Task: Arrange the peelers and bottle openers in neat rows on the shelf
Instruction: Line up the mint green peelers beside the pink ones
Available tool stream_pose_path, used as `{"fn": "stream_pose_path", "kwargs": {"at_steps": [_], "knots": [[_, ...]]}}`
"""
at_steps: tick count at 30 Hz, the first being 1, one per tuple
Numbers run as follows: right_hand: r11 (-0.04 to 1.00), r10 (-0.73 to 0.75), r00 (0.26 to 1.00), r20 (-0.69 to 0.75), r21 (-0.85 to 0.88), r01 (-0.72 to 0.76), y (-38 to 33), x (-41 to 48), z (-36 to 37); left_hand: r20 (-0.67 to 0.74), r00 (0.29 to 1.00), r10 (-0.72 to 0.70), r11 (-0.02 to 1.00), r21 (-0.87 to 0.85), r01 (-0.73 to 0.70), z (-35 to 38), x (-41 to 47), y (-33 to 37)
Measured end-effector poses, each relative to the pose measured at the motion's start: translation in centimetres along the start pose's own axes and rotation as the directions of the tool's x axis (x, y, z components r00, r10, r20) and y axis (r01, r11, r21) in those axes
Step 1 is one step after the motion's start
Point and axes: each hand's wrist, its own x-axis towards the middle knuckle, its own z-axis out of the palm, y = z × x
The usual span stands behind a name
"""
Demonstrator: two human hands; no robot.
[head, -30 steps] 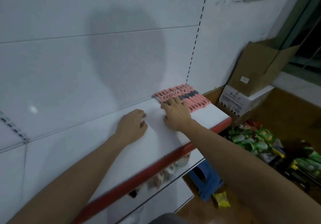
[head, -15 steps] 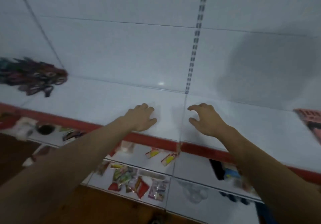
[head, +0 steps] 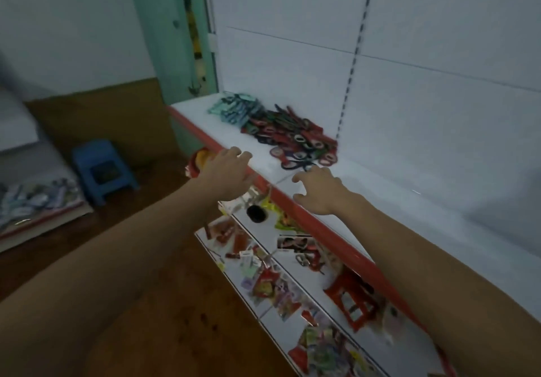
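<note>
A loose heap of red, blue and dark bottle openers (head: 295,139) lies on the white shelf (head: 395,209) near its left end. Behind it sits a bunch of teal peelers (head: 235,107). My left hand (head: 228,173) hovers at the shelf's red front edge, fingers loosely bent, holding nothing. My right hand (head: 317,190) is over the shelf top just in front of the heap, fingers spread and bent, empty. Neither hand touches the heap.
The lower shelf (head: 263,233) holds scattered packets and small goods. A red stool (head: 352,300) stands under the shelf at the right. A blue stool (head: 102,168) stands on the brown floor at the left. The white back panel (head: 424,54) rises behind the shelf.
The view has swung left from the pink row at the shelf's right end to the heap of openers at the left end. Both hands left the pink row and now reach toward the heap, empty.
</note>
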Motion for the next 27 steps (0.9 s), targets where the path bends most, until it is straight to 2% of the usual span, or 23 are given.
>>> {"fn": "stream_pose_path", "kwargs": {"at_steps": [5, 10, 14, 18, 27], "knots": [[0.996, -0.092, 0.996, -0.001, -0.016, 0.092, -7.5, 11.6, -1.1, 0.011, 0.989, -0.148, 0.988, 0.053, 0.147, -1.3, 2.4, -12.4], [0.995, -0.088, 0.996, 0.032, -0.032, 0.089, -10.2, 21.1, -1.6, 0.061, 0.974, -0.216, 0.974, 0.081, 0.211, -0.5, 7.0, -20.7], [0.997, -0.057, 0.997, 0.045, -0.052, 0.059, -9.8, 28.5, -1.5, 0.087, 0.973, -0.212, 0.975, 0.088, 0.204, 1.1, 12.9, -25.4], [0.999, -0.013, 0.999, -0.051, -0.031, 0.011, -8.4, 36.2, -2.3, 0.102, 0.979, -0.179, 0.984, 0.044, 0.175, 2.5, 20.3, -29.3], [0.989, 0.14, 0.974, -0.18, 0.077, -0.128, -8.2, 49.5, -5.2, 0.24, 0.964, -0.115, 0.969, -0.188, 0.162, 5.2, 35.1, -34.3]]}}
